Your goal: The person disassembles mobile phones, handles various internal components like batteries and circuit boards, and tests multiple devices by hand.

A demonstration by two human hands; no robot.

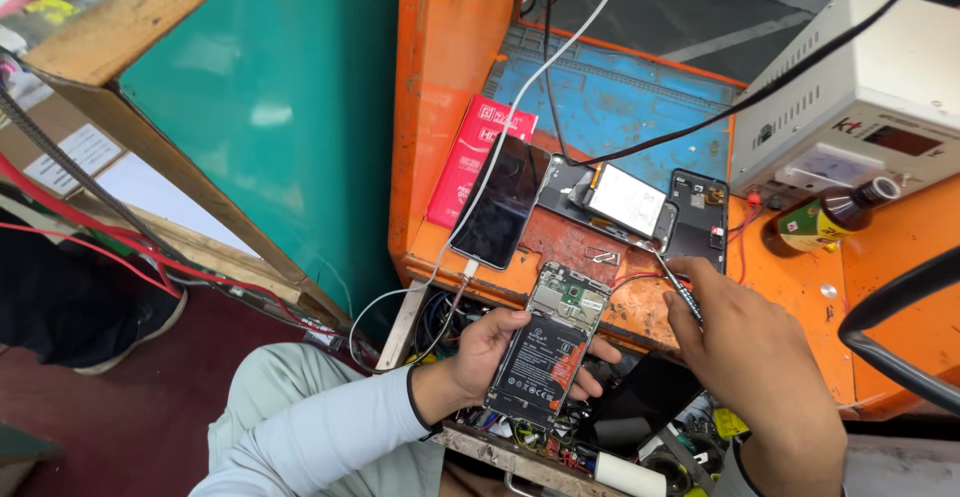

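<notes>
My left hand (487, 352) holds an opened phone (547, 345) with its back cover off, so its black battery and green circuit board show. The phone sits just in front of the orange workbench (800, 287). My right hand (757, 357) grips a thin metal-tipped tool (677, 282), like a small screwdriver. The tool's tip points up toward a second opened phone (625, 202) lying on the bench. A black back cover (698, 219) lies beside that phone.
A dark phone (499, 205) lies plugged into a white cable (520, 107) on a red packet (467, 157). A blue mat (620, 107), a white power box (860, 87) and a brown bottle (825, 217) sit on the bench. An open drawer (560, 437) of wires and parts is below.
</notes>
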